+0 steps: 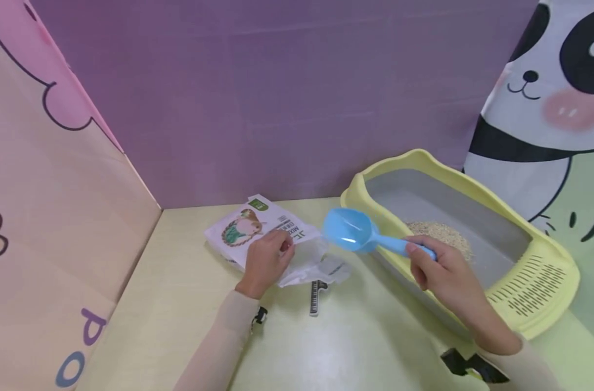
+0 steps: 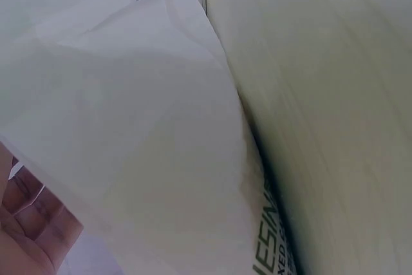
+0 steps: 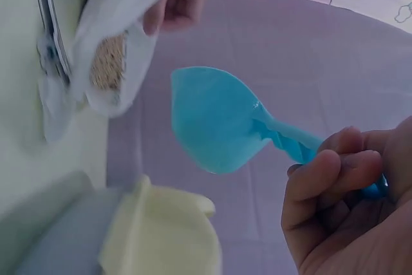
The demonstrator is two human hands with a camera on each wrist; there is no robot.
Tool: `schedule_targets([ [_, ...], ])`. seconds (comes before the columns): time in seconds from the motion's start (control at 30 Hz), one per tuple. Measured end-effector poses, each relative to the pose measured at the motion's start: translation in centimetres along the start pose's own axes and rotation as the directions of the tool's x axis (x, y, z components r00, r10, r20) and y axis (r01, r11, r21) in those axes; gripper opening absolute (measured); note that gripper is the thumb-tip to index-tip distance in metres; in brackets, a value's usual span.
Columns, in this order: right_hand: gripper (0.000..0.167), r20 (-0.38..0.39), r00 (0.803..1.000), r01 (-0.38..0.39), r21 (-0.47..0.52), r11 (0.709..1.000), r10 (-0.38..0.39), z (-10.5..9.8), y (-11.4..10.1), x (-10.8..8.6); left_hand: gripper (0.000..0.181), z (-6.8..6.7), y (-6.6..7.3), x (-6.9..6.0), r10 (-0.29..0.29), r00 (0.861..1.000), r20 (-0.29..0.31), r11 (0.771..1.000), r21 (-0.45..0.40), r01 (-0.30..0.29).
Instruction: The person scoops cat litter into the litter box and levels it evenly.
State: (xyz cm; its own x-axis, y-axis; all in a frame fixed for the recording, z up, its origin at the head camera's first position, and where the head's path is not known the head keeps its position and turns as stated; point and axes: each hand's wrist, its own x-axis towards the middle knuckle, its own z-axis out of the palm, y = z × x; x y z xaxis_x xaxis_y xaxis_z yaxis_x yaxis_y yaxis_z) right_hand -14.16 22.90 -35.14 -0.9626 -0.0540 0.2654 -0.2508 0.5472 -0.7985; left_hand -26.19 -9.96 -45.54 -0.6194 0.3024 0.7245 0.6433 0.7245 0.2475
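Observation:
In the head view my right hand (image 1: 445, 271) grips the handle of a light blue scoop (image 1: 348, 229), held over the near left rim of a yellow and grey litter box (image 1: 561, 271). No litter shows in the scoop's bowl. My left hand (image 1: 267, 260) pinches the edge of a white printed bag (image 1: 248, 228) lying on the table, at its open end. Beige granules (image 3: 108, 62) show inside the bag's mouth in the right wrist view. In the left wrist view the white bag (image 2: 141, 133) hides part of the left fingers (image 2: 48, 223).
Beige litter (image 1: 438, 236) lies heaped inside the box. A small black-and-white object with ruler-like marks (image 1: 315, 298) lies on the table (image 1: 297, 347), in front of the bag. A purple backdrop (image 1: 277, 108) closes off the rear, with printed cloths at both sides.

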Motion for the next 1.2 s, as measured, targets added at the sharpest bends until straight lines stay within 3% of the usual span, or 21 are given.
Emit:
schedule_targets([
  [0.27, 0.031, 0.104, 0.987, -0.135, 0.146, 0.980, 0.121, 3.5, 1.2, -0.2, 0.011, 0.0, 0.1, -0.1, -0.015, 1.000, 0.011, 1.000, 0.002, 0.015],
  [0.5, 0.035, 0.147, 0.974, -0.201, 0.216, 0.956, 0.171, 4.8, 1.8, -0.3, 0.010, 0.0, 0.1, -0.1, -0.025, 0.999, 0.028, 1.000, 0.002, 0.025],
  [0.97, 0.038, 0.244, 0.950, -0.255, 0.242, 0.936, 0.196, 6.9, 3.4, 0.1, 0.011, 0.1, 0.1, -0.2, -0.004, 1.000, 0.007, 1.000, 0.008, 0.004],
  [1.2, 0.039, 0.247, 0.945, -0.262, 0.177, 0.949, 0.215, 7.9, 3.2, 1.0, 0.010, 0.1, 0.1, -0.2, -0.005, 1.000, 0.014, 1.000, 0.007, 0.005],
])
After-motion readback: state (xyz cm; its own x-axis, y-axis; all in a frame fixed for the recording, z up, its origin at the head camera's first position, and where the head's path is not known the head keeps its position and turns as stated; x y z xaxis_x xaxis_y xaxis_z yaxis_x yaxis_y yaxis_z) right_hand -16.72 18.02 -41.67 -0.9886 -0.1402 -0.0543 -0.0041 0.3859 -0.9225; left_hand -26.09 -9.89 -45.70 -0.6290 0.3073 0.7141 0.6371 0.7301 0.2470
